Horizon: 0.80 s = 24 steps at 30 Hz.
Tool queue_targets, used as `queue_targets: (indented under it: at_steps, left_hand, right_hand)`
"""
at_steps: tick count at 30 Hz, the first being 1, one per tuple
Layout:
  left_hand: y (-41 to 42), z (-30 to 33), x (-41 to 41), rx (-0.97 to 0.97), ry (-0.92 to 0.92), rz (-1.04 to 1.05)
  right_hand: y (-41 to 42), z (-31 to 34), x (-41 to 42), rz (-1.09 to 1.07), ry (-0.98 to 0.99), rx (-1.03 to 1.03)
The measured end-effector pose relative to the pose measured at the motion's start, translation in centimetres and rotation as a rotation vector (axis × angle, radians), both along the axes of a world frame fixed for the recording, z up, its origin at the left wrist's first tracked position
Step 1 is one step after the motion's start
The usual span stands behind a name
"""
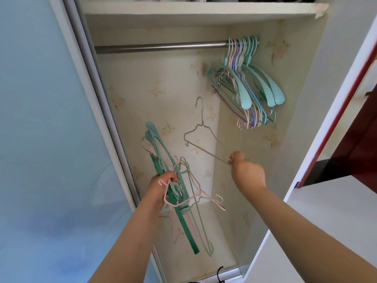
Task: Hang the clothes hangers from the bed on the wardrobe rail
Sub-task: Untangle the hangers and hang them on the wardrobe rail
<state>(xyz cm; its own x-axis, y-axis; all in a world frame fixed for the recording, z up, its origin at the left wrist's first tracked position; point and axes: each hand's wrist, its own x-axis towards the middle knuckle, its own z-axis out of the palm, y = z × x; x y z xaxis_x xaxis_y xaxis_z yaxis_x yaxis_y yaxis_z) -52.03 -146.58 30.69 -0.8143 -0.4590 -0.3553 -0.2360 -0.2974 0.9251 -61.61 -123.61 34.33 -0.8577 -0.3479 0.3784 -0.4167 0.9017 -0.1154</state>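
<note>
An open wardrobe (204, 123) fills the view, its inside lined with pale paper printed with faint flowers, a blue-tinted sliding door (51, 139) standing to the left and a white side panel (336, 99) to the right. Across the top runs a white shelf (193, 10) with a few dark and light things on it, too cut off to make out. Under the shelf a metal rail (159, 46) spans the compartment, and a tight cluster of hung hangers (247, 82) in teal, blue, purple and pink hooks over its far right end, close against the side wall. The rest of the rail is bare metal. The left hand (161, 188) is held low inside the wardrobe opening, fingers curled round a bundle of hangers (177, 193), teal, dark green, pink and pale ones tangled together, some pointing up and some hanging down below the fist. The right hand (247, 172) is raised nearer the middle, its fingertips pinching the end of the bottom bar of a thin wire hanger (201, 131), which tilts up to the left with its hook uppermost, well below the rail and touching nothing else. At the bottom edge, on the wardrobe's door track, lies a black cord (219, 272).
</note>
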Motion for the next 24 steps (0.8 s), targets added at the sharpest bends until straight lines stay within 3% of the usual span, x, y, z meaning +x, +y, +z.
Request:
queue_targets:
  at_steps: [4,7,10,16,20,24]
  left_hand:
    - [-0.6,0.9,-1.0,0.001,0.021,0.008]
    - [-0.7,1.9,-1.4,0.011,0.050,-0.003]
    - [-0.7,2.9,-1.5,0.022,0.098,-0.039]
    - [-1.2,4.0,-1.6,0.029,0.138,-0.056]
    - [-1.2,4.4,-1.1,0.046,0.158,-0.047]
    - [-0.6,5.6,-0.7,0.088,0.191,-0.071]
  right_hand:
    - [-1.5,5.5,-1.6,0.003,0.185,-0.288]
    - [-3.0,9.7,-3.3,-0.008,0.286,-0.320]
    - [-4.5,13.1,-4.8,-0.085,0.136,-0.196]
    - [-6.1,14.3,-6.4,-0.152,0.081,0.008]
    - [-4.5,13.2,-7.8,-0.223,-0.026,-0.056]
    - [-2.2,11.1,-7.5,-0.189,-0.062,-0.276]
